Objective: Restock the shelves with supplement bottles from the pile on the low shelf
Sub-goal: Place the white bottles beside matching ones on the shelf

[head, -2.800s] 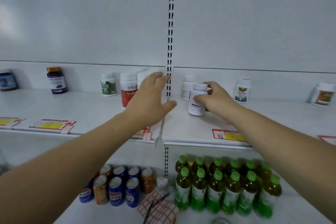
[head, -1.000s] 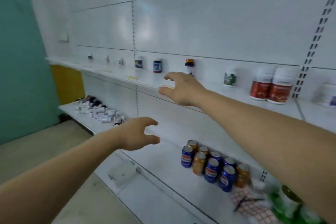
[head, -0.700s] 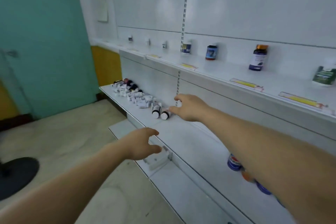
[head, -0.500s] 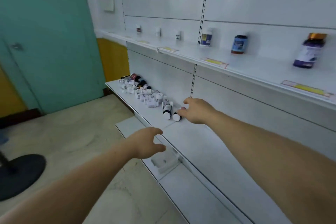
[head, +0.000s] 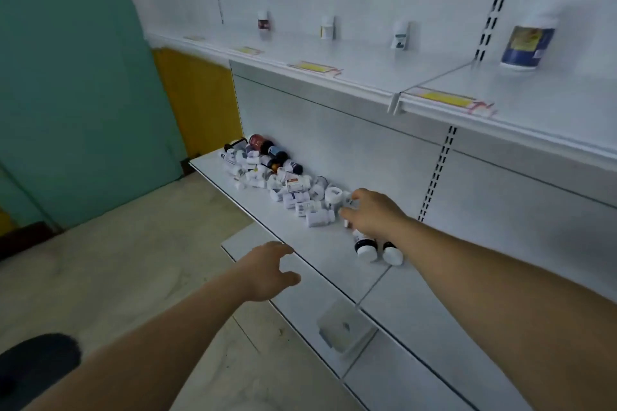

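Note:
A pile of supplement bottles (head: 283,177), mostly white with some dark ones, lies on its side along the low shelf (head: 320,253). My right hand (head: 374,213) is at the pile's near end, thumb and fingers curled round a small white bottle (head: 348,204). Two dark bottles with white caps (head: 365,243) lie just under that wrist. My left hand (head: 267,270) hovers with relaxed fingers at the low shelf's front edge and holds nothing. The upper shelf (head: 367,80) carries single upright bottles: one with a dark label (head: 263,23), two white ones (head: 327,27), and a large blue-labelled one (head: 527,43).
Yellow price tags (head: 314,67) sit along the upper shelf's front lip. Below the low shelf a bottom shelf holds a clear plastic bracket (head: 344,327). A green wall (head: 66,77) closes the left side, and a black round base (head: 33,367) stands on the beige floor.
The view has swung left from the stocked shelf to the pile. My right hand reached past the two dark bottles into the pile's end; my left hand came closer to the shelf edge.

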The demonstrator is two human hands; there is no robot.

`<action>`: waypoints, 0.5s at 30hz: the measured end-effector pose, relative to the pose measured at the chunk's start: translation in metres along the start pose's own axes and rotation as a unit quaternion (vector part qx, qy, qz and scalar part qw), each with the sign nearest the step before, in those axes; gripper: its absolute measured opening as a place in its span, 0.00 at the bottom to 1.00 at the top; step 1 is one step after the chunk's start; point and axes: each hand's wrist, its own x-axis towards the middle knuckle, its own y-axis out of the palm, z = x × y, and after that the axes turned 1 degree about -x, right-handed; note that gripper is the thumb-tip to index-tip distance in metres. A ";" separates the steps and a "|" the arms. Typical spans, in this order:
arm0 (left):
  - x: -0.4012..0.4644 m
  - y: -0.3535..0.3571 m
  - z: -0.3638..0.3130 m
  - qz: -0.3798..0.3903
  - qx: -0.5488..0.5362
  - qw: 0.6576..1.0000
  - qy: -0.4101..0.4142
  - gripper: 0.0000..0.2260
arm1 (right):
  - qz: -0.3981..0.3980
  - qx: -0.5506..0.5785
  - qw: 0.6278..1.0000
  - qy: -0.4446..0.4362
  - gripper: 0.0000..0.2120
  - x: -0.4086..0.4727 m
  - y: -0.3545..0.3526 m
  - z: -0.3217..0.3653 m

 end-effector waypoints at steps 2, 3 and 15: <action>0.040 -0.016 0.038 0.018 0.007 1.000 0.017 0.30 | -0.008 0.014 0.999 0.029 0.26 0.034 0.026 0.014; 0.058 -0.025 0.056 0.029 0.011 0.999 0.024 0.30 | -0.008 0.019 0.999 0.044 0.26 0.049 0.038 0.020; 0.292 -0.089 0.134 0.076 0.039 0.992 0.095 0.27 | 0.008 0.121 0.960 0.251 0.26 0.179 0.134 0.021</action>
